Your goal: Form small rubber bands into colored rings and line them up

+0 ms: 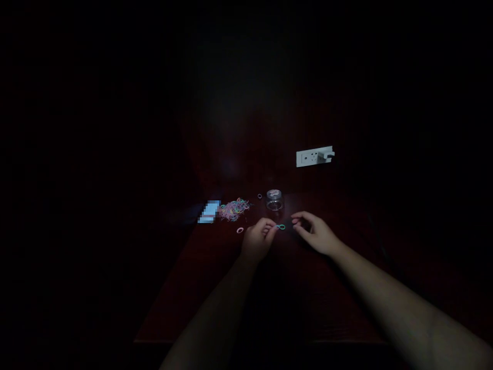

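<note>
Between the thumb and forefinger of my left hand (259, 239) is a small green hair tie (282, 227), which sticks out to the right as a loop. My right hand (314, 232) hovers just right of that loop, thumb and forefinger apart, with nothing visible between them. A heap of thin coloured hair ties (234, 210) lies beyond my left hand. One pink hair tie (240, 230) rests alone beside that hand. Behind the green loop stands a clear jar (275, 204) with its lid on top.
Left of the heap lies a lit, blurred-out phone-like screen (209, 211). Another single hair tie (259, 196) is near the jar. A white wall socket (315, 156) with a plug in it sits above the dark red table (308, 298). The surroundings are very dark.
</note>
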A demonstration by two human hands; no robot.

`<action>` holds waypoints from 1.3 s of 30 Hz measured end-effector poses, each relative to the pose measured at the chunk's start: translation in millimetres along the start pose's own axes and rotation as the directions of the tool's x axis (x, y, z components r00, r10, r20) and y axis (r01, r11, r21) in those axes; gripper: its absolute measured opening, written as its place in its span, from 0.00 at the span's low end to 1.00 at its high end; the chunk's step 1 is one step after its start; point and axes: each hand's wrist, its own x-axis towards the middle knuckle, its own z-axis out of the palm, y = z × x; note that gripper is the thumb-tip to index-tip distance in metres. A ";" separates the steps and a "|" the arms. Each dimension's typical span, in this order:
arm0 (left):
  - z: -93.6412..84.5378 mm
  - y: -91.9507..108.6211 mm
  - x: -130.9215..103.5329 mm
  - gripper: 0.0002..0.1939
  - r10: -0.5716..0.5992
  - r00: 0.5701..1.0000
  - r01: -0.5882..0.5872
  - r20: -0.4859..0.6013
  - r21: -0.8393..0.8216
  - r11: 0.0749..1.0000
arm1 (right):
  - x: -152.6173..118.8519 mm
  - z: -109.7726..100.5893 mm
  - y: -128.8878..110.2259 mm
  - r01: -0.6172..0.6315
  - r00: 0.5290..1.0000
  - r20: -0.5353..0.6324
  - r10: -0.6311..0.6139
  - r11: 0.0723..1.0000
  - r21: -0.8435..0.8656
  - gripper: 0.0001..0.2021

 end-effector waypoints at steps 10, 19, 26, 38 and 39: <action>24.4 13.7 -6.2 0.04 -0.078 0.997 0.078 -0.009 -0.038 0.996 | -8.0 32.9 -20.4 -0.007 1.000 -0.014 0.009 0.988 0.152 0.08; 16.3 -4.1 6.0 0.05 -0.121 0.993 0.121 0.005 -0.060 0.991 | 26.3 47.5 -12.0 -0.026 1.000 0.018 0.024 0.987 0.159 0.06; 14.6 -4.2 8.1 0.03 -0.107 0.987 0.119 0.120 -0.093 0.989 | 14.1 38.3 -7.9 -0.063 0.995 0.086 0.049 0.983 0.173 0.06; 14.2 -4.1 4.7 0.06 -0.012 0.998 0.015 0.070 -0.038 0.999 | 14.5 37.8 -1.6 -0.041 0.997 0.067 0.037 0.997 0.068 0.09; 14.4 -4.4 4.8 0.07 -0.009 0.998 0.012 0.064 -0.041 0.999 | 14.1 36.7 -1.4 -0.041 0.997 0.068 0.036 0.997 0.066 0.10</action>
